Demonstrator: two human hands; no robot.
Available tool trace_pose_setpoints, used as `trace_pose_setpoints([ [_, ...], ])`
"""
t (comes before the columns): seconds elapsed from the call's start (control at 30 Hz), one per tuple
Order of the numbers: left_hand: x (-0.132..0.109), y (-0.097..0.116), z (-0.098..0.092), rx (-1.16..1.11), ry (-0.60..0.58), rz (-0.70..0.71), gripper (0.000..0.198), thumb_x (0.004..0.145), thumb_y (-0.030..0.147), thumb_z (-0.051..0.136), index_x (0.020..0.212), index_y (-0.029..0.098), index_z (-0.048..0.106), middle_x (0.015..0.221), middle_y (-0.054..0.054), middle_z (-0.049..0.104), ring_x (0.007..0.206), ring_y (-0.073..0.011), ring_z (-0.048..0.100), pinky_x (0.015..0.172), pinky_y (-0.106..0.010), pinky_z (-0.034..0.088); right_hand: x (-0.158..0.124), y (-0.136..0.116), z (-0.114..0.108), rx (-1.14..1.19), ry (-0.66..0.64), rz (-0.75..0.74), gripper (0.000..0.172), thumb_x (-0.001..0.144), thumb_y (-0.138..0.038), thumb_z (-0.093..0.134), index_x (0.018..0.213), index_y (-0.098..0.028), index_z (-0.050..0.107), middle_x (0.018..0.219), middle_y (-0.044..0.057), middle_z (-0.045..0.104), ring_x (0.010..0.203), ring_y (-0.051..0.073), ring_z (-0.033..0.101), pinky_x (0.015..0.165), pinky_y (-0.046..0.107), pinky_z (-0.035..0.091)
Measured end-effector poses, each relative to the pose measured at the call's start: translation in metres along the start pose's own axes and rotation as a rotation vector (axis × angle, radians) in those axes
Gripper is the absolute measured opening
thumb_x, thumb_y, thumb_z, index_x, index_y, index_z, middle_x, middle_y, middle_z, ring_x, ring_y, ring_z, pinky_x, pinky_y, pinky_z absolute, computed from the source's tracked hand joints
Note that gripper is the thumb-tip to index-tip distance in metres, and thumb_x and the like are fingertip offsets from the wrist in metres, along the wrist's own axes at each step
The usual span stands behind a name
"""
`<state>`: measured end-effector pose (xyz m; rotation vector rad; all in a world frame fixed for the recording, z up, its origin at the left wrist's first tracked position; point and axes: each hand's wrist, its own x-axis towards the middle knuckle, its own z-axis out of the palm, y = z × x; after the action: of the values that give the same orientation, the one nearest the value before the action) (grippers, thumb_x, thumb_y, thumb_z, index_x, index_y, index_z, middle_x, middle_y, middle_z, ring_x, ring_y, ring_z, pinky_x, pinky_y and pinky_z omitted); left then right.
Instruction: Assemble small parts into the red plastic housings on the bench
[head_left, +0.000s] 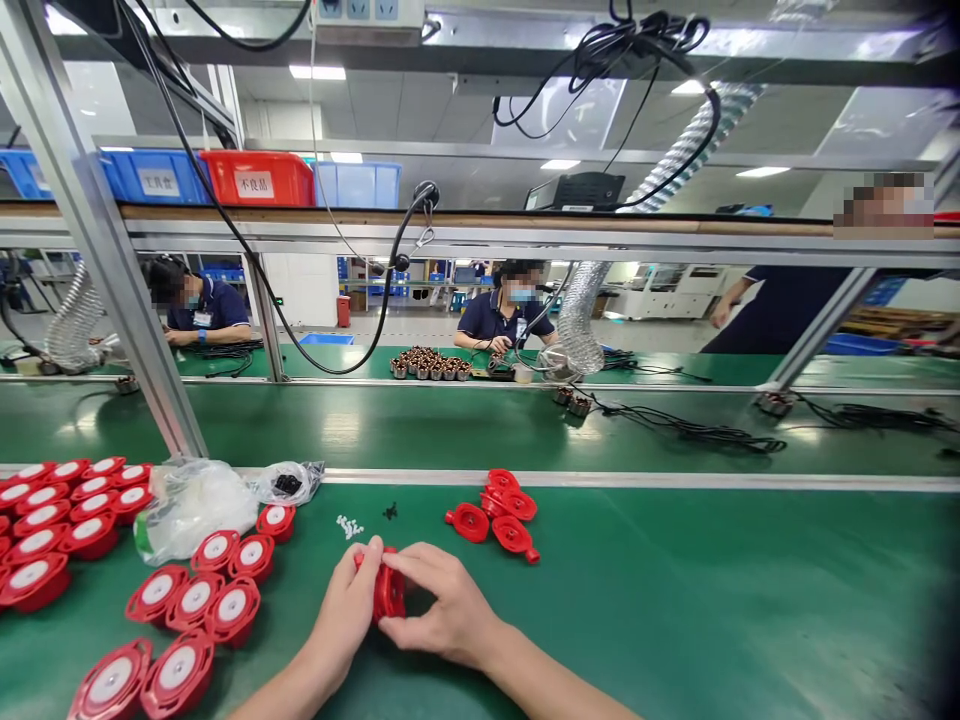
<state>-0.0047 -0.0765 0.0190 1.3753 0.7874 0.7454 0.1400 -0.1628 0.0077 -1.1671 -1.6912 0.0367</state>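
From where I stand, the red part (389, 597) is up on edge between the person's two hands, over the near side of the green surface (697, 600). The left hand (346, 592) pinches it from one side, thumb along its top; the right hand (442, 605) grips the other with thumb and fingertips. I can't tell whether its lower edge touches the surface.

My worry is a slip: the hold looks to be mostly fingertips, so a push from one side could twist the part loose. The small white bits (349, 526) and small black bits (390, 511) lie just beyond the hands, uncontained; a brushing knuckle or a dropped part could scatter them.

To the right of those bits sits a cluster of red pieces (513, 536), some overlapping, so lifting one might drag its neighbour. On the left, white-faced red units (196, 597) crowd close to the left forearm, where a wide elbow could nudge them. Behind them a crumpled plastic bag (196, 505) and a smaller bag with black contents (287, 484) take up room against the metal rail (600, 480). A black cable (256, 266) loops down farther back, well clear of the hands, and a co-worker (506, 315) sits beyond.
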Motion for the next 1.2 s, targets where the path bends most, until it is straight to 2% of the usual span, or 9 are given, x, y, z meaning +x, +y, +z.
trace_pose_setpoints([
  [0.07,-0.001,0.003,-0.003,0.109,-0.061,0.056,0.055,0.088,0.075,0.057,0.074,0.021,0.051,0.063,0.004,0.05,0.059,-0.0154,0.045,0.057,-0.024,0.038,0.0,0.008,-0.004,0.021,-0.024,-0.005,0.051,0.075,-0.025,0.074,0.126,-0.021,0.07,0.082,0.003,0.069,0.068,0.018,0.06,0.067,0.03,0.054],
  [0.13,-0.005,0.007,-0.005,0.226,-0.146,0.112,0.051,0.092,0.071,0.054,0.075,0.022,0.051,0.062,0.004,0.052,0.057,-0.0155,0.046,0.056,-0.024,0.037,0.0,0.016,-0.009,-0.056,-0.039,0.014,0.048,0.076,-0.025,0.073,0.124,-0.021,0.07,0.085,0.004,0.068,0.072,0.019,0.061,0.069,0.032,0.055],
  [0.33,-0.027,0.006,0.005,0.236,-0.305,0.048,0.047,0.094,0.067,0.054,0.076,0.023,0.059,0.057,0.001,0.057,0.049,-0.0167,0.048,0.051,-0.025,0.035,0.002,0.033,-0.027,-0.639,-0.017,0.228,0.046,0.077,-0.013,0.073,0.123,-0.016,0.069,0.11,0.016,0.063,0.105,0.035,0.057,0.09,0.054,0.056],
  [0.47,-0.03,0.004,0.012,0.2,-0.348,0.068,0.045,0.095,0.065,0.052,0.081,0.022,0.06,0.07,-0.003,0.064,0.057,-0.0179,0.054,0.056,-0.026,0.04,0.002,0.034,-0.023,-0.879,0.053,0.224,0.045,0.08,-0.012,0.07,0.126,-0.014,0.066,0.143,0.025,0.045,0.134,0.047,0.039,0.106,0.066,0.046],
  [0.57,-0.011,0.006,0.0,0.306,-0.278,0.179,0.042,0.101,0.058,0.043,0.086,0.022,0.059,0.082,-0.004,0.066,0.075,-0.0208,0.06,0.069,-0.027,0.046,0.003,0.032,-0.01,-0.849,-0.015,0.164,0.046,0.087,-0.015,0.065,0.132,-0.017,0.062,0.151,0.021,0.038,0.144,0.043,0.03,0.114,0.061,0.041],
  [0.7,0.031,0.001,-0.041,0.784,0.016,0.374,0.022,0.102,0.029,0.039,0.104,0.019,0.058,0.102,-0.008,0.065,0.096,-0.0247,0.062,0.089,-0.035,0.049,0.005,0.036,0.002,-0.764,-0.097,0.204,0.036,0.096,-0.017,0.055,0.131,-0.017,0.063,0.149,0.019,0.043,0.146,0.037,0.029,0.116,0.055,0.041],
  [0.83,0.058,-0.009,-0.072,0.948,0.121,0.345,0.03,0.091,0.003,0.04,0.112,0.011,0.059,0.106,-0.015,0.063,0.106,-0.0302,0.059,0.099,-0.044,0.045,0.009,0.045,0.003,-0.738,-0.161,0.302,0.035,0.098,-0.024,0.056,0.131,-0.019,0.065,0.148,0.018,0.045,0.145,0.037,0.031,0.116,0.056,0.04],
  [1.0,0.062,-0.01,-0.076,1.041,0.114,0.339,0.033,0.088,-0.004,0.042,0.107,0.012,0.064,0.105,-0.013,0.063,0.104,-0.0281,0.061,0.097,-0.039,0.047,0.019,0.05,0.003,-0.751,-0.2,0.306,0.04,0.099,-0.037,0.059,0.136,-0.026,0.064,0.15,0.017,0.044,0.143,0.038,0.033,0.12,0.059,0.029],
  [1.2,0.059,-0.003,-0.073,1.103,0.105,0.342,0.027,0.093,0.002,0.045,0.105,0.015,0.065,0.104,-0.011,0.063,0.105,-0.0255,0.062,0.097,-0.034,0.046,0.018,0.053,0.006,-0.734,-0.194,0.299,0.036,0.1,-0.04,0.057,0.131,-0.027,0.07,0.151,0.016,0.044,0.144,0.038,0.032,0.121,0.058,0.028],
])
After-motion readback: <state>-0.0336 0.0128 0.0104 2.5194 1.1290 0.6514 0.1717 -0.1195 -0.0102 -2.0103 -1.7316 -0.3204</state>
